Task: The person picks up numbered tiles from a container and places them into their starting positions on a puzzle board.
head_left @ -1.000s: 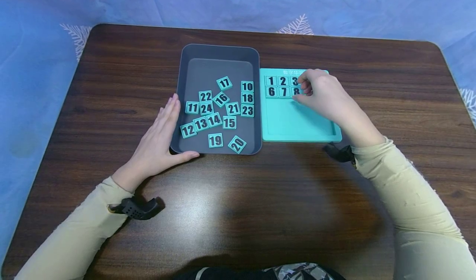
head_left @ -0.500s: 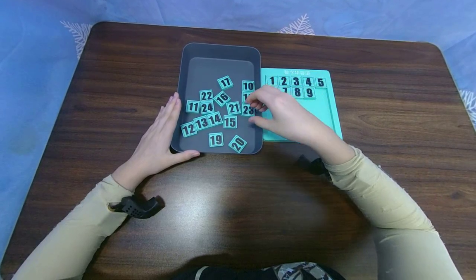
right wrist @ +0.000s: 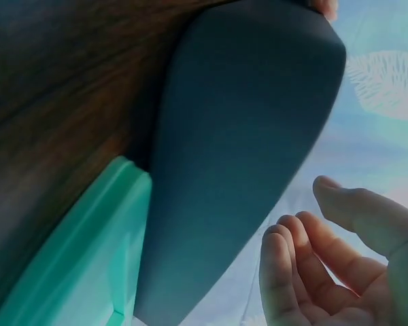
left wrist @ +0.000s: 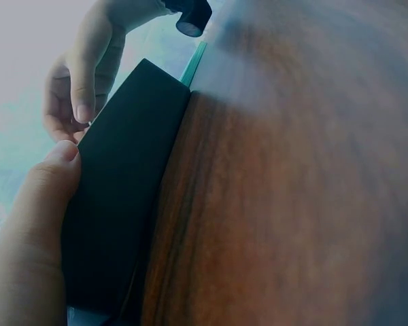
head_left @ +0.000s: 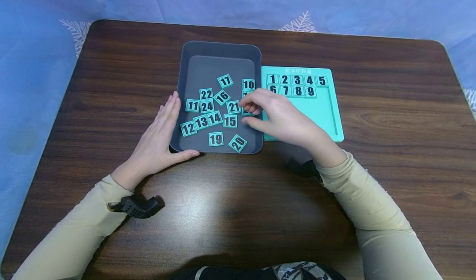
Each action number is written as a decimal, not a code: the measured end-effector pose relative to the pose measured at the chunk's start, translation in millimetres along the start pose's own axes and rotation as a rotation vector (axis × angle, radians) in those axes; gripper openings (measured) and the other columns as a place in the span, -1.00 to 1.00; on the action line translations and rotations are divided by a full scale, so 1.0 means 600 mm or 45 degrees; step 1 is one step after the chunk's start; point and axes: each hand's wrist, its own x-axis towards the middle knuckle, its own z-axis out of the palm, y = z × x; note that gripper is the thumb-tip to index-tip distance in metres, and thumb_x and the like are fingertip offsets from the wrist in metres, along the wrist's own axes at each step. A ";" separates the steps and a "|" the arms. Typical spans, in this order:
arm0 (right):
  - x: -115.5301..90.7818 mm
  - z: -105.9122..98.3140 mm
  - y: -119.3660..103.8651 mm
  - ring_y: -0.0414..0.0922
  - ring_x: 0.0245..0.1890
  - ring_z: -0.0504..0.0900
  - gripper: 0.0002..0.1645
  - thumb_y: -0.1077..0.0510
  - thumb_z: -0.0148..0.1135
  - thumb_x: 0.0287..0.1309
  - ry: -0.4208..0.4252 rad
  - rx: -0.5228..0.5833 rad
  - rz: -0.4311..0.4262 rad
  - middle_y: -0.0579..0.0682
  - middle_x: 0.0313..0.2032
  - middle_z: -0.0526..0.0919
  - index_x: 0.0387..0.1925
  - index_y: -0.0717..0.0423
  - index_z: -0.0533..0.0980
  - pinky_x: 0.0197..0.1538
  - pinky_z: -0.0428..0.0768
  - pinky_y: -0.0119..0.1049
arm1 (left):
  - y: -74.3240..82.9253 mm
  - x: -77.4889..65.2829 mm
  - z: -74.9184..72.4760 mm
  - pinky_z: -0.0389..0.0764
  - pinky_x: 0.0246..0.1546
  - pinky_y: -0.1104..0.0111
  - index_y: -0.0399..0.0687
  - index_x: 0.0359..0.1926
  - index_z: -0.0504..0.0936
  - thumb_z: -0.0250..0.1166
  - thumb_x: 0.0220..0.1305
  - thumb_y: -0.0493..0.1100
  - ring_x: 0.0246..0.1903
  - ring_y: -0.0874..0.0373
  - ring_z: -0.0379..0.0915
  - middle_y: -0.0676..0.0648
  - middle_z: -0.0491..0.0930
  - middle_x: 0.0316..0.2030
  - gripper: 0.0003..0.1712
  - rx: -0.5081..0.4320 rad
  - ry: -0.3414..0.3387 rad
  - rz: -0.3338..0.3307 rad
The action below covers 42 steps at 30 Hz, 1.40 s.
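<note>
My left hand [head_left: 158, 133] lies along the left side and near-left corner of a dark grey tray [head_left: 219, 48], fingers straight and thumb spread. Loose number tiles lie in the tray, among them 21 [head_left: 233, 107], 15 [head_left: 230, 121] and 10 [head_left: 248, 84]. My right hand [head_left: 277, 117] is over the tray's right side, hiding the tiles below 10. In the right wrist view, the right hand's thumb [right wrist: 353, 204] stands apart from its bent fingers, with nothing between them. A turquoise board [head_left: 316, 115] adjoins the tray; its top rows hold tiles 1 to 9.
The brown wooden table [head_left: 208, 214] surrounds the tray and board. Beyond its far edge hangs a blue cloth [head_left: 223, 3] with white leaf prints. A black wrist device [head_left: 137, 207] is strapped to my left wrist.
My right hand has moved left from the board's top rows to above the tray's right side. Tiles 4, 5 and 9 have come into view. My left hand stays at the tray.
</note>
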 end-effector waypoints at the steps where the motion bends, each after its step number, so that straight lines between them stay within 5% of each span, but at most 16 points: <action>1: 0.000 0.000 0.001 -0.14 -0.24 0.45 -0.59 0.15 0.31 0.02 -0.001 -0.001 0.006 -0.02 -0.21 0.50 -0.06 0.14 0.47 -0.15 0.47 -0.25 | 0.000 0.000 0.000 -0.21 0.34 0.21 -0.03 0.41 -0.32 0.34 -0.19 0.36 0.38 0.15 -0.48 0.03 -0.42 0.41 0.37 0.000 0.000 0.000; 8: 0.004 0.004 0.012 -0.13 -0.24 0.44 -0.61 0.18 0.28 0.04 -0.011 -0.021 0.033 0.02 -0.19 0.50 -0.05 0.17 0.47 -0.13 0.48 -0.24 | -0.001 0.000 0.000 -0.21 0.34 0.21 -0.02 0.41 -0.33 0.36 -0.20 0.34 0.38 0.16 -0.48 0.03 -0.41 0.41 0.37 -0.011 -0.005 -0.002; 26: 0.002 -0.023 0.041 -0.15 -0.24 0.43 -0.65 0.17 0.22 0.10 0.166 -0.093 0.072 0.01 -0.19 0.51 -0.05 0.16 0.47 -0.12 0.45 -0.23 | -0.001 0.001 0.000 -0.23 0.34 0.24 -0.04 0.41 -0.32 0.37 -0.19 0.31 0.38 0.15 -0.47 -0.01 -0.40 0.42 0.37 -0.016 0.002 0.017; 42: 0.034 -0.010 0.053 -0.07 -0.22 0.44 -0.65 0.18 0.23 0.09 0.208 -0.126 0.074 0.06 -0.19 0.52 -0.05 0.19 0.49 -0.13 0.44 -0.26 | -0.001 0.000 0.001 -0.21 0.34 0.20 -0.03 0.41 -0.32 0.36 -0.19 0.32 0.38 0.14 -0.47 0.02 -0.41 0.41 0.37 -0.029 0.003 0.011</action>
